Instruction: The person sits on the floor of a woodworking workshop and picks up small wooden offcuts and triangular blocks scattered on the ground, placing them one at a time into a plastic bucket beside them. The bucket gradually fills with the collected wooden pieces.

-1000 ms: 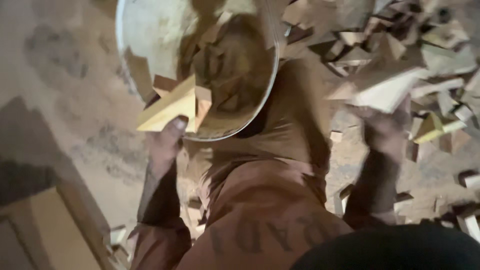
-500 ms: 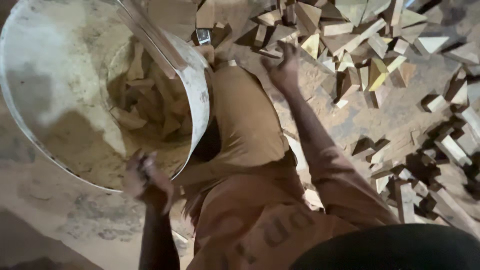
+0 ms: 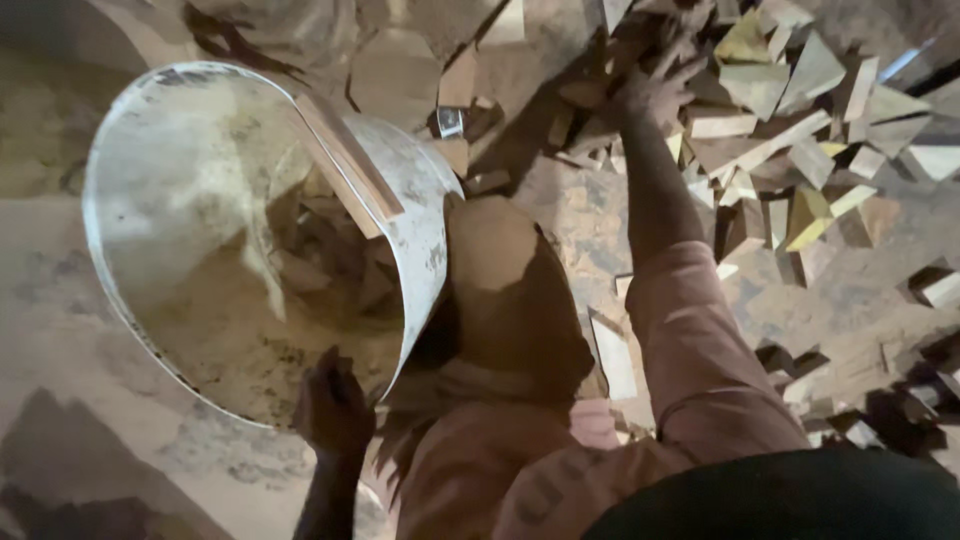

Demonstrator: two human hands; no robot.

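Right hand reached farther into wood scraps; earlier block gone.

Left hand in closed grip, close in, right hand outstretched, fingers spread

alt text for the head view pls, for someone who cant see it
Seen from above, a person's left hand grips the rim of a large white bucket holding wood offcuts, while the right hand reaches into a pile of wood scraps on the dusty floor.
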